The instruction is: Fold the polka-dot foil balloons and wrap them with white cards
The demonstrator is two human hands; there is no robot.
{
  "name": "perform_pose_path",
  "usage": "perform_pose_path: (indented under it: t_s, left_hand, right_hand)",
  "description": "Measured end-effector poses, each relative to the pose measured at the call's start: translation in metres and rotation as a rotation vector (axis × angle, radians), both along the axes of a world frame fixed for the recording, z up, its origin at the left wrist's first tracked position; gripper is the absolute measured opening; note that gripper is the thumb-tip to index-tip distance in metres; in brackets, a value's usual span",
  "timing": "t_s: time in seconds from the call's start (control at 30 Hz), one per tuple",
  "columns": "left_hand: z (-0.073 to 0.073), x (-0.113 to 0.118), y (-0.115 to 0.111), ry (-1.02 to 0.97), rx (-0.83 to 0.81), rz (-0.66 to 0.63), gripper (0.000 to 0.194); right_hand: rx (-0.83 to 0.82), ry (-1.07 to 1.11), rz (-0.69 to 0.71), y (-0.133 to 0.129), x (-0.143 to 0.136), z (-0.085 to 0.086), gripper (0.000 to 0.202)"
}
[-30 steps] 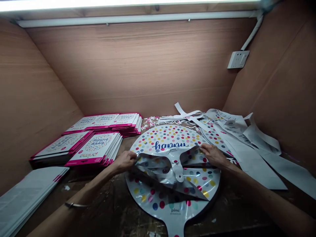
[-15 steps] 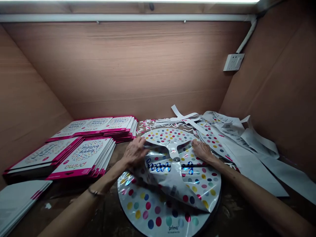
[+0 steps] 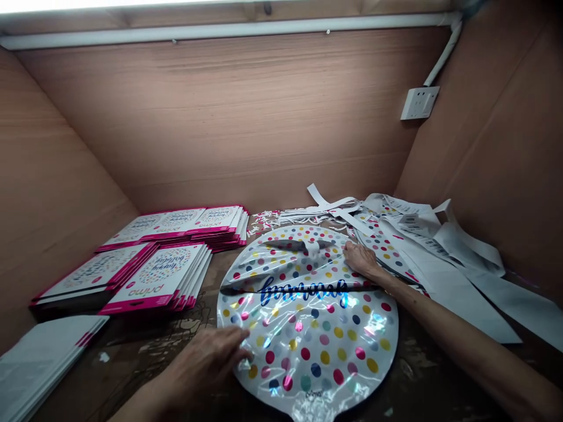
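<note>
A round foil balloon (image 3: 308, 328) with coloured dots and blue lettering lies flat on the dark table, its tail toward me. At its upper right edge my right hand (image 3: 361, 259) has its fingers closed on the foil. My left hand (image 3: 220, 349) is at the balloon's lower left edge, blurred by motion; whether its fingers grip the foil cannot be made out. A dark crease crosses the foil at the lettering, and another fold shows near the far edge.
Stacks of pink-edged printed packets (image 3: 158, 275) stand at the left, with white folded sleeves (image 3: 48, 351) nearer me. Paper strips (image 3: 334, 208) and shreds lie behind the balloon. White sheets (image 3: 457, 293) cover more dotted foil (image 3: 382, 243) at the right. A socket (image 3: 420, 103) is on the wall.
My left hand has moved down and toward me from the far left edge. The folded-over foil now lies spread out, with its tail at the near side. My right hand stays in place.
</note>
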State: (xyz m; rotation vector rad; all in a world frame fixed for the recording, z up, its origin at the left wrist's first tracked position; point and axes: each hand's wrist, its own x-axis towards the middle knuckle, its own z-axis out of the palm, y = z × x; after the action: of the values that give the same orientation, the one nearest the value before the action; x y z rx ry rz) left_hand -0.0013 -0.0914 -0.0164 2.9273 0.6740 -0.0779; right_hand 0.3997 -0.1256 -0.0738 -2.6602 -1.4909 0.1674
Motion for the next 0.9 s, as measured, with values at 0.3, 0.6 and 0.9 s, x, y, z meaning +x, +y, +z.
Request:
perform_pose_path:
  t_s: [0.3, 0.6, 0.9]
  left_hand:
    - [-0.038, 0.088, 0.074, 0.039, 0.179, 0.165, 0.056]
    - [-0.047, 0.073, 0.079, 0.004, 0.308, 0.036, 0.046]
    - [-0.032, 0.049, 0.076, 0.177, 0.334, 0.206, 0.033]
  right_hand:
    - [0.039, -0.078, 0.029, -0.003, -0.007, -0.004, 0.027]
    - [0.297, -0.225, 0.64, -0.059, -0.03, 0.009, 0.04]
    - [0.104, -0.438, 0.516, -0.099, -0.004, -0.02, 0.024]
